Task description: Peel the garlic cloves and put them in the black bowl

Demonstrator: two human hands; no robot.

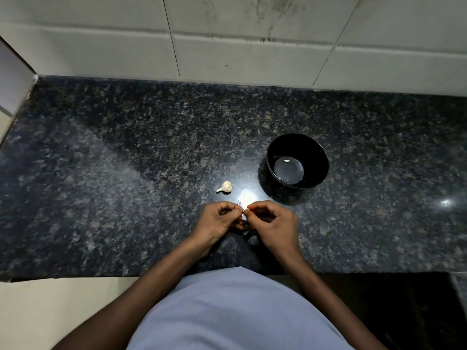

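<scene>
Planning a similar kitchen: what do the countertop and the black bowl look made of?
Countertop: likely polished granite, dark with pale speckles and mirror-like light glare. Black bowl: smooth, glossy, probably plastic, possibly glazed ceramic; the look leaves it open.

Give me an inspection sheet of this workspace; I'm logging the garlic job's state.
Surface: dark speckled granite counter, glossy, with light glare.
Job's things: black bowl upright, one peeled clove inside; garlic bulb lying left of the bowl; small clove pinched between both hands.
Clutter: nothing seen.
Grippers: left hand and right hand meet fingertip to fingertip on the small clove, above the counter.
Cables: nothing seen.
Surroundings: pale tiled wall behind, smudged dark at upper right.
</scene>
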